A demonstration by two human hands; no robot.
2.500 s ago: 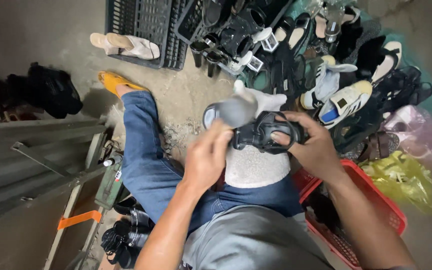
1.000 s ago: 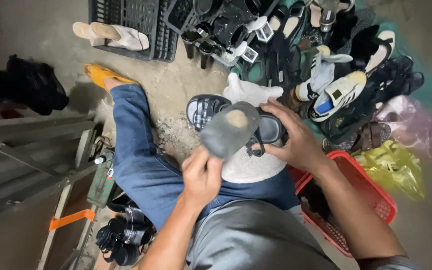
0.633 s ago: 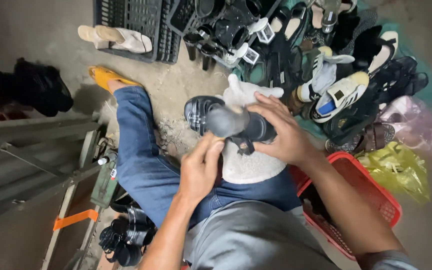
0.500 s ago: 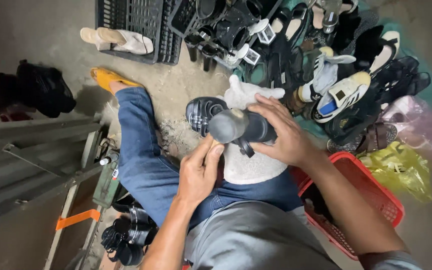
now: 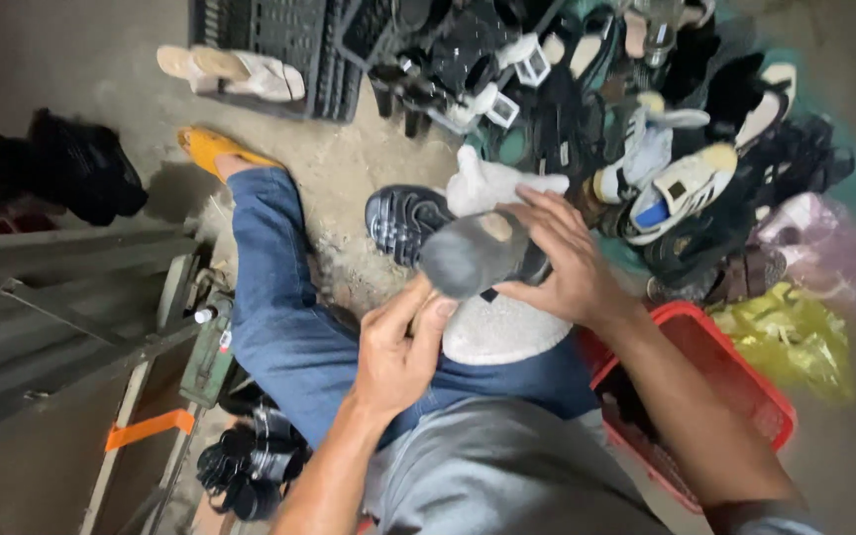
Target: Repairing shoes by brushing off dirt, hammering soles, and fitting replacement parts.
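1. A black plastic crate stands on the concrete floor at the top.
2. A pair of beige sandals lies just beside the crate.
3. A heap of mixed shoes fills the upper right, a white sneaker among them.
4. A red basket sits at the right, a yellow plastic bag beside it.
5. A dark bundle lies at the left.
6. A grey metal frame runs below it, with an orange strap.

Your left hand reaches toward one o'clock, fingers curled; your right hand points toward ten o'clock, fingers spread and gripping.
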